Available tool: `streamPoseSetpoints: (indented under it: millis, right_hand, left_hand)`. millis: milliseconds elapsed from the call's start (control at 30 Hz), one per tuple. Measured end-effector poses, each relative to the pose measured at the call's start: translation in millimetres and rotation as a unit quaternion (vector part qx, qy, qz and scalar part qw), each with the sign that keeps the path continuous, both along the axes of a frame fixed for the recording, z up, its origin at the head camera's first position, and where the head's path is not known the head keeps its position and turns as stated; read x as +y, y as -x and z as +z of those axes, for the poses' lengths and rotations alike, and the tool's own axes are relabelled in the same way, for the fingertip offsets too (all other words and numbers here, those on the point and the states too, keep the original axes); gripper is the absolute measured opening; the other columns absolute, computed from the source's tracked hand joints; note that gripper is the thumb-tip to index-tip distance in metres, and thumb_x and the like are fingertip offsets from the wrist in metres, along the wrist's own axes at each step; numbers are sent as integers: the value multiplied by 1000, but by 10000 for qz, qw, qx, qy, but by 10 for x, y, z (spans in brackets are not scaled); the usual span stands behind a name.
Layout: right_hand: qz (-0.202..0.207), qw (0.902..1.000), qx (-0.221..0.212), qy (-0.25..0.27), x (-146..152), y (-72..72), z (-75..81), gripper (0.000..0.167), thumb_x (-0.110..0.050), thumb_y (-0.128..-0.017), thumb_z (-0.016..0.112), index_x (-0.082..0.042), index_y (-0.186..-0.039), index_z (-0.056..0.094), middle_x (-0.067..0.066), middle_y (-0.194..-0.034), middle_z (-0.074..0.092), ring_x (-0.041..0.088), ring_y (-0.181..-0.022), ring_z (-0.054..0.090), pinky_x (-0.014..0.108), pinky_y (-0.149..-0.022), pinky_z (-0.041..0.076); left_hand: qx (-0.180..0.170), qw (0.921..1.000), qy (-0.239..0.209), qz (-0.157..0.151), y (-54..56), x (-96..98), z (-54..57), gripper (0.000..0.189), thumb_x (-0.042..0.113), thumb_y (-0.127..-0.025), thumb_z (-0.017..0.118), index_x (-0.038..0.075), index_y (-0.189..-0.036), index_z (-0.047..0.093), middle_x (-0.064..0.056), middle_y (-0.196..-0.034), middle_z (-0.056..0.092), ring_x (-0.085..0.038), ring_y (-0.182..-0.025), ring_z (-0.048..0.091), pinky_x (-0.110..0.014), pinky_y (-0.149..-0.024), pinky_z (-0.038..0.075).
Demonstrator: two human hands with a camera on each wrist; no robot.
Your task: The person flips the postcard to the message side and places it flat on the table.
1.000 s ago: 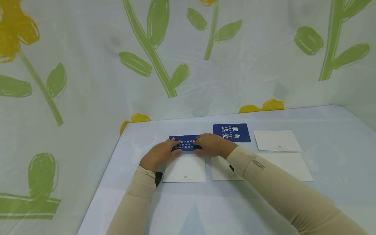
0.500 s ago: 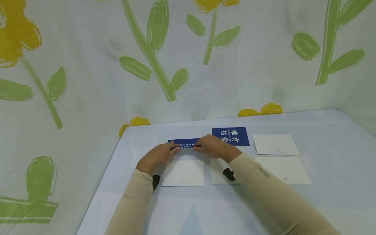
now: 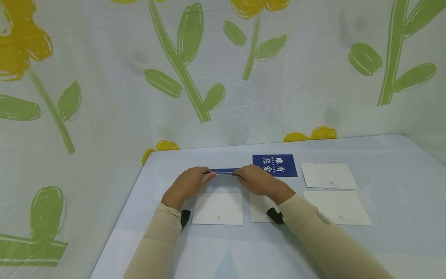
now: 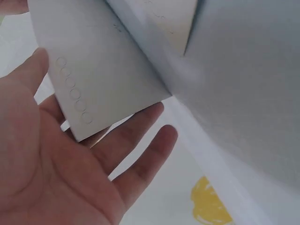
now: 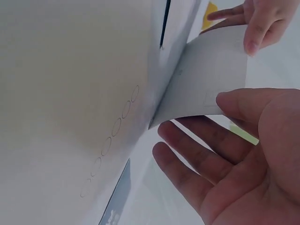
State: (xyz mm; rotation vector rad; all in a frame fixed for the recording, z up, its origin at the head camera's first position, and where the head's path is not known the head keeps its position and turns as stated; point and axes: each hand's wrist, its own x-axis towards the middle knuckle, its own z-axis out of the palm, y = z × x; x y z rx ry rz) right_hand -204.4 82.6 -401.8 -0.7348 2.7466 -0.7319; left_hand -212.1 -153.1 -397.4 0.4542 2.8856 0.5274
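Note:
Both hands hold a blue postcard (image 3: 224,171) with white writing, tilted steeply so its printed face looks thin in the head view. At its left end the left hand (image 3: 188,183) pinches it, thumb on the plain side, fingers behind. The right hand (image 3: 261,180) pinches the other end the same way. From the left wrist, the postcard's pale back (image 4: 103,75) shows a row of small circles, and its lower edge is down by the table. A faint stamp box shows on that back (image 5: 206,75) in the right wrist view, close to the right thumb.
A white card (image 3: 218,209) lies just in front of the hands, with another (image 3: 259,211) partly under the right forearm. Two more white cards (image 3: 329,175) (image 3: 338,207) lie to the right. A second blue postcard (image 3: 278,164) lies behind the right hand. Flowered cloth (image 3: 278,93) hangs behind the table.
The held postcard's near edge has come up, so less of its blue face shows. Both hands have turned it upward together. The cards on the table have stayed in place.

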Motion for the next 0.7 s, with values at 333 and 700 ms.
streamPoseSetpoints:
  millis: [333, 700]
  right_hand:
    - [-171, 9996, 188, 94, 35, -69, 33, 32, -7, -101, 56, -8, -132, 65, 8, -130, 69, 22, -116, 66, 40, -101, 53]
    - [-445, 9979, 332, 347, 71, -31, -16, 34, -7, -102, 52, -9, -136, 61, 9, -136, 65, 25, -126, 62, 43, -106, 50]
  left_hand:
    - [704, 9970, -12, 318, 3, 23, 47, 45, 53, -99, 55, 15, -116, 71, -5, -117, 73, -28, -108, 68, -46, -87, 55]
    - [582, 9930, -538, 877, 32, 64, 10, 51, 59, -96, 56, 14, -119, 65, -6, -122, 70, -27, -105, 68, -47, -86, 55]
